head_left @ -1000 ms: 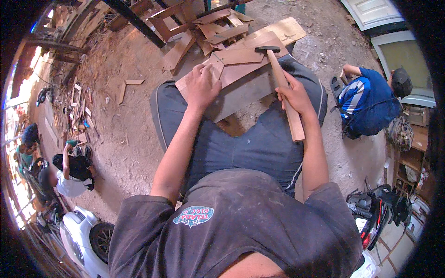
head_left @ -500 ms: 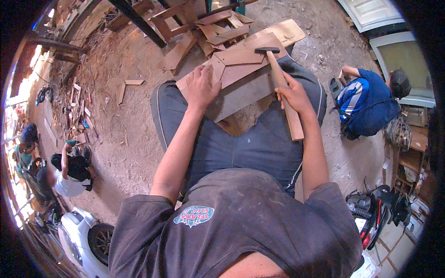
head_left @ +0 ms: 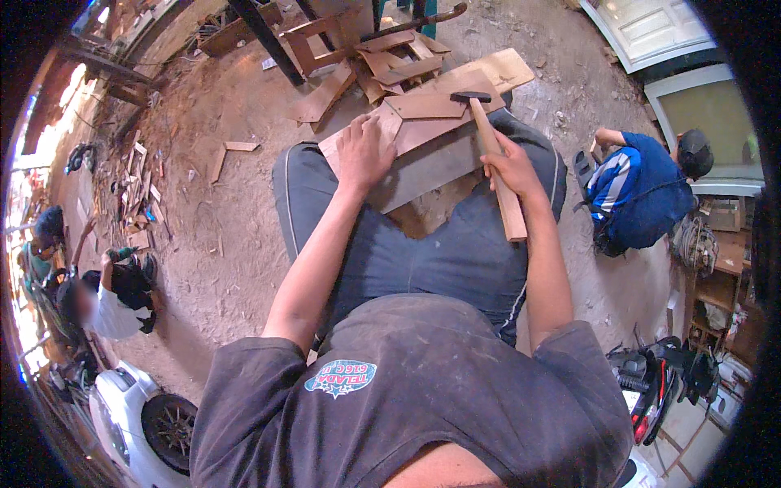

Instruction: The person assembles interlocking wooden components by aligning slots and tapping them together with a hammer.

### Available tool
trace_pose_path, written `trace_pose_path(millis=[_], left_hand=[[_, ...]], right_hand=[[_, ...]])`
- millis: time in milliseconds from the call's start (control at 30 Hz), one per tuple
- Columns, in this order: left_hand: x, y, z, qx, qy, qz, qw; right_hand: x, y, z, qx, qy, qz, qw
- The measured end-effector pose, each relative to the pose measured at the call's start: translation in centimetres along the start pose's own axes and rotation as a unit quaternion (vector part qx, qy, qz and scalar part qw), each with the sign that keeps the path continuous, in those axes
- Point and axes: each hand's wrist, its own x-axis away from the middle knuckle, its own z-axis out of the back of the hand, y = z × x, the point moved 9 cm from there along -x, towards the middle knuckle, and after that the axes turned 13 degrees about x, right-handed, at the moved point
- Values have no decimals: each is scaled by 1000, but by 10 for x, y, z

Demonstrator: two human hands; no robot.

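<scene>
While the hammer is held in the right hand, the angled wooden piece is steadied by the left hand. The left fingers are laid over the shorter arm of that piece, slightly bent, with the thumb set apart from them; whether anything small is covered by them cannot be told. The right fingers are wrapped around the middle of the wooden handle, which is slanted so that its butt end is pointed back toward the body. The dark hammer head is held at the far end of the angled piece's longer arm; whether the wood is touched by it cannot be made out.

The angled piece, made up of two boards met at a corner, is laid on a brown panel. A grey board is seen on the near side of the panel, across the seated person's thighs, and a pale plank is extended beyond it. Just past the panel, a pile of wooden pieces is heaped on the dirt ground. To the left, an L-shaped piece is left lying, with scattered scraps farther off. A co-worker in blue is seen at the right; at the left, a green tool is held by a co-worker in white.
</scene>
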Motion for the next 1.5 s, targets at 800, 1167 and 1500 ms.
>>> trace_pose_path(millis=[800, 1167, 1500], left_hand=[[233, 86, 117, -103, -116, -26, 988], [225, 97, 113, -111, -108, -11, 988], [224, 92, 116, -69, -102, -7, 992]], right_hand=[[90, -64, -52, -269, -210, 70, 937], [120, -5, -136, -478, -297, -161, 811], [103, 13, -139, -407, -270, -166, 857]])
